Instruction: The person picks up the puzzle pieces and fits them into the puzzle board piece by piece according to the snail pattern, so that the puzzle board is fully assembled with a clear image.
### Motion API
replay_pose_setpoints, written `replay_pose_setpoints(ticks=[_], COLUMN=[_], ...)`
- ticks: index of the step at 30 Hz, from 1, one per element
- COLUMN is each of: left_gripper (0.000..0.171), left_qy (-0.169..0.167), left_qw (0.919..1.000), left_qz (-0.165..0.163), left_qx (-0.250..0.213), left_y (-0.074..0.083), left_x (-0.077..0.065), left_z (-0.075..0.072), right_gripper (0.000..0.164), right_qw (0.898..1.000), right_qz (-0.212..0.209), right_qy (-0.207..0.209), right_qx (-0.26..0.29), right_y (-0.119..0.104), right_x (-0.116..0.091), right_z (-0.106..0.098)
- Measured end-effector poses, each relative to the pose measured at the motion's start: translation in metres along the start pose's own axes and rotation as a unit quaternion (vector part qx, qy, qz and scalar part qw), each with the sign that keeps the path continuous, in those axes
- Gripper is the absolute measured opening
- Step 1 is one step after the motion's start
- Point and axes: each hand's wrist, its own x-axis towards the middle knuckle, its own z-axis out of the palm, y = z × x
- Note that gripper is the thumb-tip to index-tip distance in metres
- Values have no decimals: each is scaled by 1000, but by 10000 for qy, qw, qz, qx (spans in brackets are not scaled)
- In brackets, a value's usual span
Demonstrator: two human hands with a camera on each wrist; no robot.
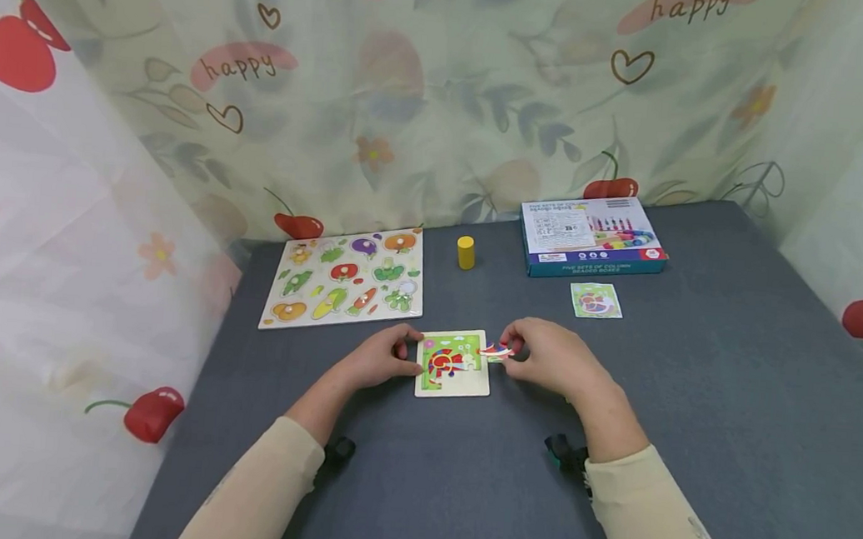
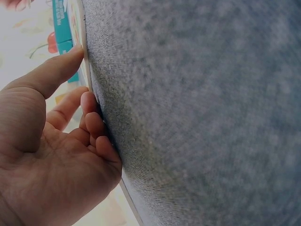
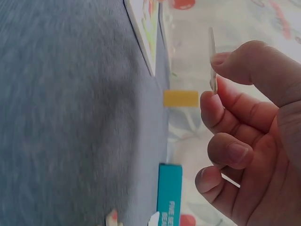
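A small square puzzle board (image 1: 453,385) lies on the table, its green picture with a red-and-blue figure partly filled in and bare wood at the lower right. My left hand (image 1: 382,356) holds its left edge, thumb and index fingertip against the rim; the left wrist view shows the other fingers curled beside it. Just off the board's right edge, my right hand (image 1: 549,357) pinches a thin puzzle piece (image 1: 497,353) with red, white and blue markings. Seen edge-on in the right wrist view, the puzzle piece (image 3: 213,61) sits between thumb and index finger.
Behind the left hand lies a larger vegetable puzzle board (image 1: 344,276). A yellow cylinder (image 1: 466,253) stands upright at the back. A boxed bead set (image 1: 595,235) lies at the back right, with a small picture card (image 1: 596,301) in front of it.
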Motion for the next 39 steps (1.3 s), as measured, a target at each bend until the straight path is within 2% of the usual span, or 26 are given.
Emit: replay_pose_setpoints(ticks=[9, 21, 34, 39], left_gripper=[51, 49, 50, 50], left_qy=[35, 84, 76, 41], left_qw=[9999, 9999, 9999, 9999], left_qz=[-99, -16, 49, 61], left_qx=[4, 122, 90, 70], left_y=[0, 1, 1, 1], left_x=[0, 0, -1, -1], left_z=[1, 1, 0, 0], right_gripper=[25, 21, 22, 28], right_qw=[9989, 9957, 9945, 9930], right_qz=[-379, -482, -422, -620], right_qy=[-258, -769, -853, -814], right_qx=[-139, -208, -430, -595], right_y=[-17, -34, -37, -38], right_x=[14, 26, 27, 29], right_z=[14, 39, 50, 53])
